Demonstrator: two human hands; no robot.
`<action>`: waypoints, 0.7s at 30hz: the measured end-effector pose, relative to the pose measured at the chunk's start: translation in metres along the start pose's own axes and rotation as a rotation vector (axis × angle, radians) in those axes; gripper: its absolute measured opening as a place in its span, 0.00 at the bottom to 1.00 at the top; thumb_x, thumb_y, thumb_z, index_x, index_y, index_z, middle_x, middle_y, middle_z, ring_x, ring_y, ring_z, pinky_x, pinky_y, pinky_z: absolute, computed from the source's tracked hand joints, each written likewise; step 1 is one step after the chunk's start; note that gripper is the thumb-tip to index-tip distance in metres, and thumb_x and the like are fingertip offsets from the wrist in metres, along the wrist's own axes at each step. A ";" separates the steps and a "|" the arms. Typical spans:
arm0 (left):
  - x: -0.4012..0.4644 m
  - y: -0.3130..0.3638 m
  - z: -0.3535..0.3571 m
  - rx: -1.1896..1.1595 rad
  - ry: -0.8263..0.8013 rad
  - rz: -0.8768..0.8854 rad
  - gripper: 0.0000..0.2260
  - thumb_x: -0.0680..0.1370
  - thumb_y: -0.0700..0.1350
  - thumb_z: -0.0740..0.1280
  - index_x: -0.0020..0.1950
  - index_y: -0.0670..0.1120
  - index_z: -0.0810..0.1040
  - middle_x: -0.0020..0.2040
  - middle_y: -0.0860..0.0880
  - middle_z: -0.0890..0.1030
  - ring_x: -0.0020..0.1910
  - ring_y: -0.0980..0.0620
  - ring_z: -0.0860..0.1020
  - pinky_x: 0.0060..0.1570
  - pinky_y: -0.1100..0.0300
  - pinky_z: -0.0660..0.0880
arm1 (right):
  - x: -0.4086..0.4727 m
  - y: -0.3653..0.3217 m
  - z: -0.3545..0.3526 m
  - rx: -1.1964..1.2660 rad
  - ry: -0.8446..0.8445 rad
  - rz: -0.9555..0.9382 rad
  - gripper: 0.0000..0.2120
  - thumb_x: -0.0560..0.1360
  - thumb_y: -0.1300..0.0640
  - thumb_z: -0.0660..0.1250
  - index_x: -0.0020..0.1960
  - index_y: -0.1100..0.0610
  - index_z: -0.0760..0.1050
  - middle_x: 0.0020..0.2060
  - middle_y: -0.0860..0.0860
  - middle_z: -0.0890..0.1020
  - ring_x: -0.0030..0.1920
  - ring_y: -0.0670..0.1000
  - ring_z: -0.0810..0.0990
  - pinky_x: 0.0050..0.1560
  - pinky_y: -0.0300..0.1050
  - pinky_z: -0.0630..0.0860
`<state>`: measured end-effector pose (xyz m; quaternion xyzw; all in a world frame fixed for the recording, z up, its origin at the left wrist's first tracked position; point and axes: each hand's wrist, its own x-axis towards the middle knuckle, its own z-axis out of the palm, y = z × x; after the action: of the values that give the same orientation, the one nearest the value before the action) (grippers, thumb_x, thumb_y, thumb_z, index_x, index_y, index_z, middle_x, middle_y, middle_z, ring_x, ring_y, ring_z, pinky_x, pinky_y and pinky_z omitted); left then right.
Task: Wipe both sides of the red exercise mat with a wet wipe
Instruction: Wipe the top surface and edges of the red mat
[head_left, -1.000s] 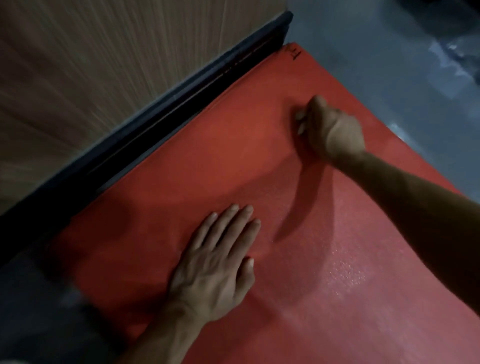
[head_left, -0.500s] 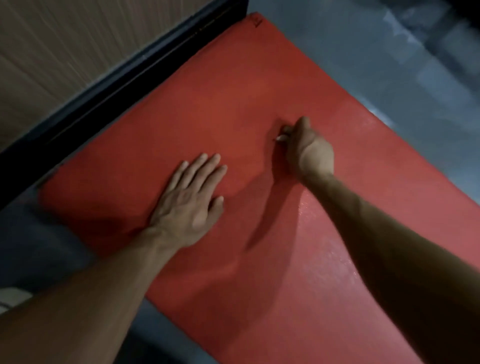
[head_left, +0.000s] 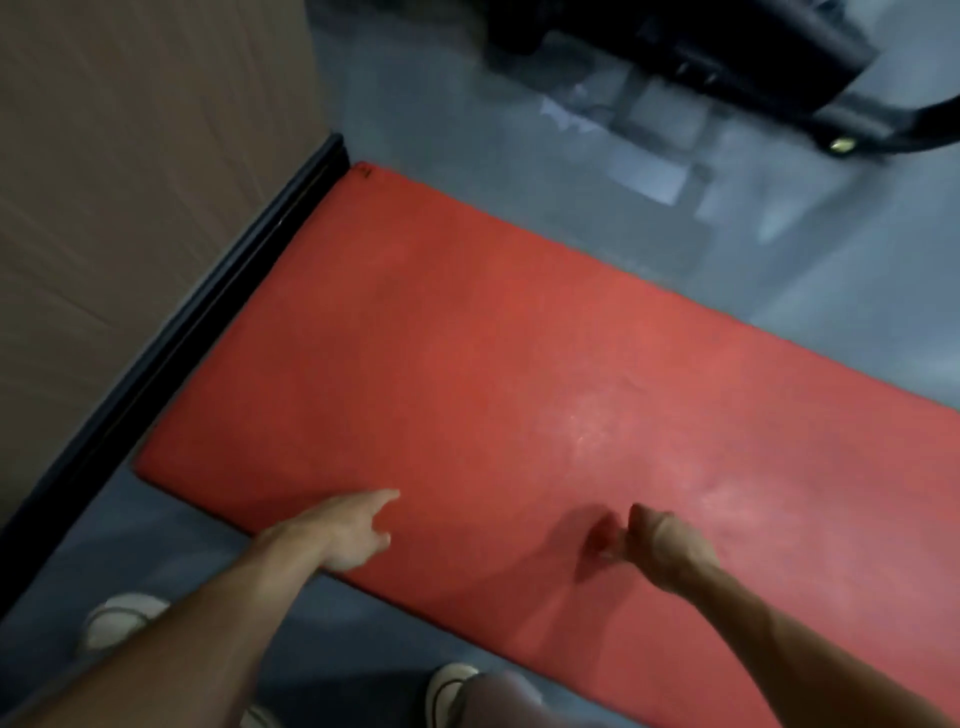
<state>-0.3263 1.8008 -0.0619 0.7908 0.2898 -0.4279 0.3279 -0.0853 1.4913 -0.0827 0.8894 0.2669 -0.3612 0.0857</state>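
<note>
red exercise mat (head_left: 519, 364) lies flat, top side mid-wipe; right hand (head_left: 660, 545) curled, wipe not visible, left hand (head_left: 348, 530) released with fingers extended. next probably flipping it.

Red exercise mat (head_left: 493, 364) is lying flat on the grey floor (head_left: 779, 270), its far short edge sitting against a black baseboard (head_left: 208, 322) under a wood-look wall (head_left: 130, 156). Left hand (head_left: 348, 530) is hovering over the near edge with fingers extended, right hand (head_left: 660, 545) is curling over the mat, wipe not discernible through blur. White shoes (head_left: 119, 621) are showing on the floor below, dark equipment (head_left: 727, 52) is sitting top right.
</note>
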 end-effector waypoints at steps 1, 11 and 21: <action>-0.012 0.008 -0.006 -0.007 0.045 0.019 0.28 0.84 0.50 0.63 0.83 0.53 0.57 0.81 0.50 0.65 0.78 0.52 0.66 0.76 0.62 0.60 | -0.006 0.007 -0.017 0.150 0.033 0.017 0.22 0.78 0.36 0.62 0.50 0.56 0.72 0.48 0.57 0.85 0.49 0.60 0.84 0.42 0.52 0.77; -0.145 0.114 -0.095 0.033 0.445 0.227 0.10 0.82 0.44 0.68 0.62 0.53 0.81 0.54 0.54 0.83 0.53 0.57 0.80 0.50 0.68 0.70 | -0.136 0.020 -0.184 1.359 0.406 -0.190 0.05 0.77 0.64 0.67 0.48 0.56 0.73 0.41 0.58 0.86 0.34 0.52 0.80 0.33 0.41 0.69; -0.219 0.230 -0.108 -0.302 0.570 0.700 0.15 0.82 0.35 0.65 0.54 0.56 0.80 0.47 0.57 0.87 0.45 0.53 0.85 0.54 0.56 0.80 | -0.234 0.051 -0.243 1.424 0.567 -0.247 0.09 0.79 0.58 0.69 0.42 0.54 0.71 0.43 0.55 0.87 0.38 0.53 0.85 0.37 0.43 0.70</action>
<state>-0.2055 1.7028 0.2361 0.8702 0.1433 -0.0108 0.4712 -0.0523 1.4360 0.2525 0.7525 0.0793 -0.2110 -0.6188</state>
